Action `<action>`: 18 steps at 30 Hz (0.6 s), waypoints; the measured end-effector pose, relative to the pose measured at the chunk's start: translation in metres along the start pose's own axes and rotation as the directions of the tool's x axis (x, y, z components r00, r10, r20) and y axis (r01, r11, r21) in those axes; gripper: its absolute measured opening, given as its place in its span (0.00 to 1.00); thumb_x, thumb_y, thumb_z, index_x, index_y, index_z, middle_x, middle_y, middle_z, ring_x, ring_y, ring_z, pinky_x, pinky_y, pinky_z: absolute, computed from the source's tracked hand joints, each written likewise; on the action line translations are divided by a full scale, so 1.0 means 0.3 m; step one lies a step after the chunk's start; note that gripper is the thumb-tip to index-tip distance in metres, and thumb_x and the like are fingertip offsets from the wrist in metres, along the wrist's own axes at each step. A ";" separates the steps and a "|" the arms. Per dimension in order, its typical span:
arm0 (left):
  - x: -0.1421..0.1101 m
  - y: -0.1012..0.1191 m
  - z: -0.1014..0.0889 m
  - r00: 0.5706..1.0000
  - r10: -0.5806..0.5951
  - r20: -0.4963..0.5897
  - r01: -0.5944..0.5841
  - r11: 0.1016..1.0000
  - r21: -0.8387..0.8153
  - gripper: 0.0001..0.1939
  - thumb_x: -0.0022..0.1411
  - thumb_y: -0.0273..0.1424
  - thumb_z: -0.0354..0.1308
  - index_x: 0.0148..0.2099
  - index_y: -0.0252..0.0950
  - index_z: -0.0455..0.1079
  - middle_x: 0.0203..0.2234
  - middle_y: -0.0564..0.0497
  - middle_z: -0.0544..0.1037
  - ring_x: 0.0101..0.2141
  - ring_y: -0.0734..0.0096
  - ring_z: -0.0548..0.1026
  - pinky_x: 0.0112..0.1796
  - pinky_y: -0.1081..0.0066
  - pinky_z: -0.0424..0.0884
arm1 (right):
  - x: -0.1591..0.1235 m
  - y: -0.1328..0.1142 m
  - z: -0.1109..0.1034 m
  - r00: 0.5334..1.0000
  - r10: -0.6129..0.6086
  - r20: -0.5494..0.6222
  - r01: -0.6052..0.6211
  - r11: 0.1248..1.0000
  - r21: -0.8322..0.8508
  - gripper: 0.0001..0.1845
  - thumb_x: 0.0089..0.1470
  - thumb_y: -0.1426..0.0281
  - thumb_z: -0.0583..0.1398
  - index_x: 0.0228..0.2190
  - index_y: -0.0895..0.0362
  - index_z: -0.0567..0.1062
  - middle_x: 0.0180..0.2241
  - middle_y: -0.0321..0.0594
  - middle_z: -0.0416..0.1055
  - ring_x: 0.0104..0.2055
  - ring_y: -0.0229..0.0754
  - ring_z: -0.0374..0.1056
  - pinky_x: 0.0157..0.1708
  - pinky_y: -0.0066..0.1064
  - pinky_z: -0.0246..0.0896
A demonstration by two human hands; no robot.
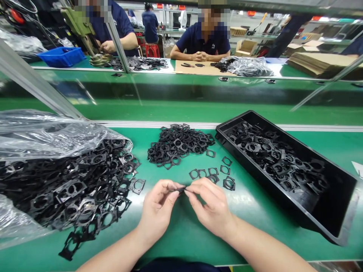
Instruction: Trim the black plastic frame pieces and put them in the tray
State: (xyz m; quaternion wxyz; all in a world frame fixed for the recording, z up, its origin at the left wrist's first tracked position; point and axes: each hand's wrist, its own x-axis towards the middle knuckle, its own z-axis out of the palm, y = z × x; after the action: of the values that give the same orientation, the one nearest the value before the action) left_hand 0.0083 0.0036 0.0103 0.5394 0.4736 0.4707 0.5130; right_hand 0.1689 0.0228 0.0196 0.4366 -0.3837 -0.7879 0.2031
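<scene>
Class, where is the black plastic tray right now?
The black plastic tray sits at the right of the head view on the green bench, beside the loose black frames and the right hand.

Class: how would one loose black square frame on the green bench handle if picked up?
This black square frame looks thin and flat, so it probably slides rather than rolls. Its narrow rim may flex slightly. Frames in the heap overlap, so one might snag others.

A factory assembly line, shown by green conveyor benches (181, 113) and seated co-workers (201, 41)
</scene>
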 end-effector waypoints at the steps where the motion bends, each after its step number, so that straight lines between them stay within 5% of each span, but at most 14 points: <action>1: 0.000 -0.001 -0.001 1.000 0.002 0.003 -0.002 1.000 0.002 0.02 0.62 0.28 0.55 0.39 0.38 0.67 0.34 0.52 0.77 0.37 0.72 0.75 0.40 0.75 0.71 | 0.000 0.000 0.000 1.000 0.008 0.005 -0.008 1.000 0.006 0.07 0.55 0.79 0.57 0.34 0.57 0.72 0.29 0.42 0.70 0.32 0.41 0.66 0.33 0.33 0.65; 9: -0.011 -0.002 -0.010 0.999 0.039 0.009 -0.039 0.999 0.008 0.02 0.62 0.27 0.54 0.38 0.38 0.65 0.34 0.53 0.77 0.37 0.74 0.75 0.40 0.76 0.71 | 0.009 -0.009 -0.012 0.995 0.096 0.029 -0.099 0.989 0.109 0.05 0.55 0.78 0.58 0.34 0.58 0.71 0.30 0.42 0.69 0.32 0.40 0.66 0.32 0.31 0.65; 18: -0.012 -0.009 -0.007 0.997 0.074 0.030 -0.075 0.996 0.057 0.03 0.63 0.26 0.52 0.39 0.39 0.64 0.32 0.54 0.76 0.36 0.75 0.75 0.39 0.76 0.71 | 0.003 -0.004 -0.019 0.993 0.037 0.110 -0.050 0.992 0.114 0.08 0.58 0.80 0.54 0.36 0.60 0.72 0.31 0.44 0.69 0.34 0.40 0.65 0.34 0.31 0.64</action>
State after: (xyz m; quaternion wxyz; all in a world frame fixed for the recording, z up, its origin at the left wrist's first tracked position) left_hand 0.0065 0.0001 0.0075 0.5124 0.5135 0.4599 0.5121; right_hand 0.1731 0.0227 0.0239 0.4106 -0.3633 -0.7886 0.2786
